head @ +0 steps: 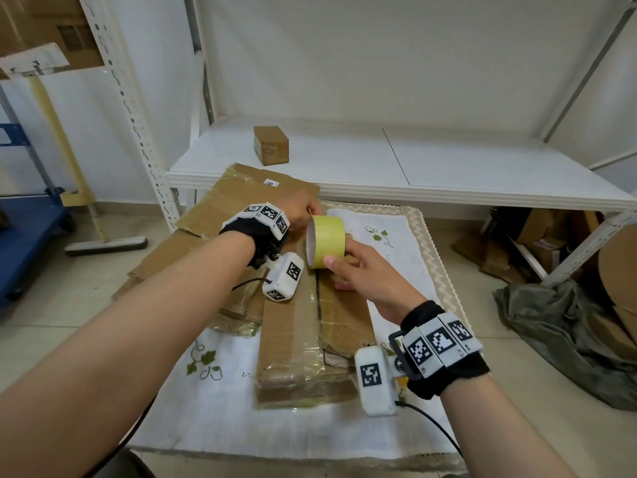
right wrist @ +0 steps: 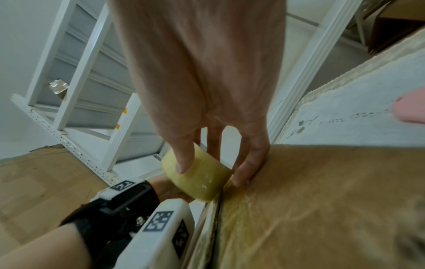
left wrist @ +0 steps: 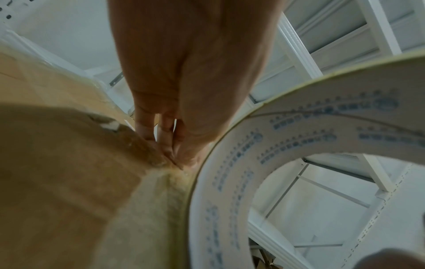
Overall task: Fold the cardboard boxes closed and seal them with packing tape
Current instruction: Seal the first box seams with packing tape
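Note:
A brown cardboard box (head: 293,339) lies flaps-down on the white cloth, its centre seam running away from me. My right hand (head: 348,267) grips a yellow packing tape roll (head: 329,241) above the box's far end, thumb on the roll's face in the right wrist view (right wrist: 202,182). My left hand (head: 300,210) reaches just past the roll. In the left wrist view its fingertips (left wrist: 171,156) pinch together on the tape end at the box's edge (left wrist: 57,163), beside the roll's white core (left wrist: 230,182). The tape end itself is barely visible.
A small sealed box (head: 271,145) stands on the white shelf (head: 448,167) behind. Flattened cardboard (head: 193,250) is stacked to the left of the box. The embroidered cloth (head: 241,408) covers the table. A dark bag (head: 558,336) and a blue cart (head: 27,229) flank the table.

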Demonstrator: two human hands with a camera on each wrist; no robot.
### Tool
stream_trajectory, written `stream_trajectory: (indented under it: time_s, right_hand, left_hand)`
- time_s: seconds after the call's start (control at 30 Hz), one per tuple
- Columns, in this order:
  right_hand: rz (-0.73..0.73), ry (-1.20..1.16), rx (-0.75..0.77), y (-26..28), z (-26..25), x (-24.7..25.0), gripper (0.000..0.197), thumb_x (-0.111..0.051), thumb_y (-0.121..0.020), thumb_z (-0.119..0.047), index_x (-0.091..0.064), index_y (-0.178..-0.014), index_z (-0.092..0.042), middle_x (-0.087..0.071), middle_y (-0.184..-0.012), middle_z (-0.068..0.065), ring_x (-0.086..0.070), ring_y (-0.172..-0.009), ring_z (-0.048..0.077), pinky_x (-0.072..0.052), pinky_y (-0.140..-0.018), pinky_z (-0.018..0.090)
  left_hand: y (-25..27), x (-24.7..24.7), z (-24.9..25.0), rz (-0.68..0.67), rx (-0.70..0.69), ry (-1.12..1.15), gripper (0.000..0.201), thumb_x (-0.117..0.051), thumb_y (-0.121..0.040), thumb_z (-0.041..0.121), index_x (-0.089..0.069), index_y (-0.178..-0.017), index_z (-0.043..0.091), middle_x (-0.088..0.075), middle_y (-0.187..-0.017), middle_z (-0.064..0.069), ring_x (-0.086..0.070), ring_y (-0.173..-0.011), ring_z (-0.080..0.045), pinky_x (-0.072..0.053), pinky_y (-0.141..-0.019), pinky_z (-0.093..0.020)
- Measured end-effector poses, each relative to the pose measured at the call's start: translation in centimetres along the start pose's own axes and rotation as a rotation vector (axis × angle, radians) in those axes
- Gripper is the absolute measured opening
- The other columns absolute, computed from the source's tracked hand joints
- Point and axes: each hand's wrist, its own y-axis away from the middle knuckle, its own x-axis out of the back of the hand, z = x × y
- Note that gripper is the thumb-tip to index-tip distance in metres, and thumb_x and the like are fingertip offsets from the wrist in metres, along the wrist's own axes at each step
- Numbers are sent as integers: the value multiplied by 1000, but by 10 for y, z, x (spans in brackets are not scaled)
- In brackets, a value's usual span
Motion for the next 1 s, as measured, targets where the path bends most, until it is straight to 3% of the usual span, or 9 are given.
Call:
stream_trajectory:
  time_s: [0.13, 0.3, 0.4, 0.5, 0.67, 0.73, 0.83, 0.93, 1.0]
  right_hand:
    - [-2, -4, -10, -1, 2, 0, 22, -57, -103, -20, -62, -122, -29, -61, -75, -22, -55, -83, 5, -51, -80, 26]
    - [5, -6, -17, 0, 1, 0, 28, -56, -103, -21, -60, -131, -22, -63, -99, -12, -56, -94, 9, -53, -82, 25]
    - [7, -7, -23, 0, 0, 0, 26, -56, -103, -22, -60, -128, -24, -64, -107, -8, -58, -101, 11, -54, -84, 26]
    - [30, -17, -48, -2, 1, 1, 26, -57, -103, -23, -62, -128, -18, -61, -100, -3, -57, -91, 11, -54, -88, 30]
    - [63, -43, -76, -4, 3, -1, 29, -57, -103, -22, -63, -127, -8, -53, -87, -5, -52, -71, 6, -52, -79, 25]
    - [70, -38, -73, -5, 2, -3, 28, -56, -103, -20, -63, -126, -6, -54, -85, -6, -50, -70, 6, -50, -75, 25]
    - [72, -25, -78, -5, -1, -5, 26, -54, -104, -18, -62, -126, -6, -54, -83, -6, -50, -70, 6, -46, -66, 21]
    - [81, -13, -92, -4, -5, -7, 24, -52, -104, -16, -62, -124, -5, -55, -82, -2, -50, -67, 7, -46, -57, 15]
    - [83, 8, -93, -3, -6, -8, 19, -52, -105, -15, -63, -117, -6, -56, -80, 0, -49, -64, 9, -43, -52, 14]
  left_hand:
    - [1, -3, 3, 3, 40, -48, 16, -61, -91, 0, -71, -93, 12, -60, -79, 4, -55, -75, -14, -43, -61, -21]
    - [7, -1, 6, -56, 105, -152, 17, -58, -94, 10, -66, -109, 15, -60, -99, -2, -53, -91, -21, -44, -83, -30]
    - [14, 1, 7, -2, 132, -163, 10, -55, -95, 11, -58, -105, 14, -58, -102, -8, -52, -94, -24, -43, -82, -31]
    - [26, 4, 5, 61, 159, -35, 12, -59, -92, 7, -54, -100, 14, -56, -95, -5, -52, -92, -22, -42, -78, -29]
    - [60, 15, 3, 123, 183, -27, 32, -69, -89, 15, -53, -115, 10, -47, -114, -6, -48, -103, -21, -44, -92, -35]
    - [79, 17, 9, 131, 149, -16, 32, -73, -86, 14, -52, -110, 9, -48, -105, -4, -47, -98, -20, -44, -87, -34]
    - [113, 17, 21, 48, 107, 73, 27, -76, -83, 9, -52, -95, 14, -53, -84, 2, -51, -83, -18, -42, -69, -24]
    - [146, 12, 40, -132, 38, 75, 28, -80, -80, 17, -59, -97, 11, -61, -87, 0, -56, -79, -15, -49, -78, -32]
    - [166, 8, 53, -225, -15, 46, 42, -86, -74, 27, -60, -102, 12, -60, -96, -1, -54, -85, -15, -49, -82, -35]
